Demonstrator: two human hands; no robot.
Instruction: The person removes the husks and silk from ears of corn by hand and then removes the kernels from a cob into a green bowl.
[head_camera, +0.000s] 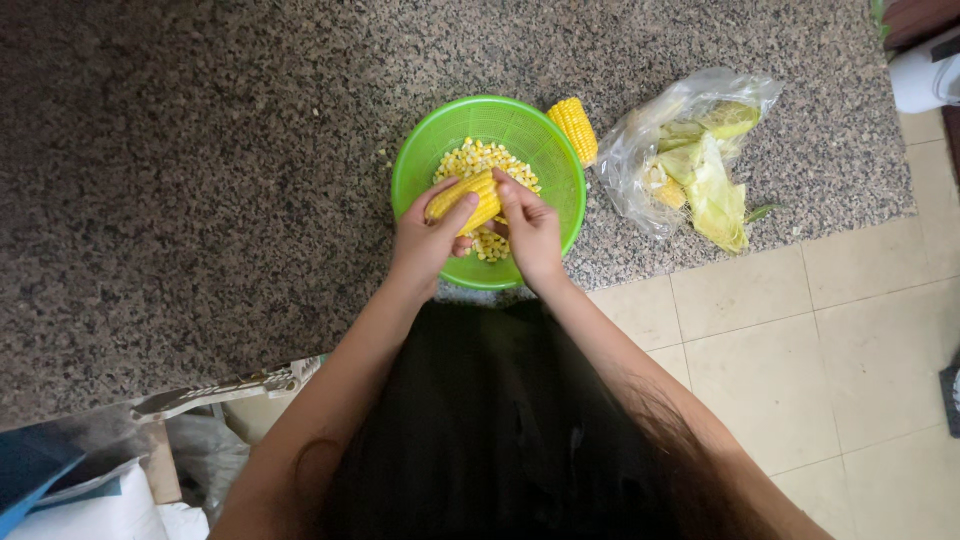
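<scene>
A green plastic bowl (545, 150) sits on the speckled granite counter (200, 180) and holds loose yellow corn kernels (480, 160). Over the bowl I hold a piece of corn cob (468, 195) in both hands. My left hand (425, 240) wraps its near end with the thumb on top. My right hand (530, 230) grips the other end, thumb pressed against the kernels. A second piece of corn cob (574, 128) lies on the counter against the bowl's far right rim.
A clear plastic bag (690, 150) with green husks and cob scraps lies right of the bowl. Beige floor tiles (800, 340) run along the counter's edge. White sacks and a blue object (60, 490) sit at lower left.
</scene>
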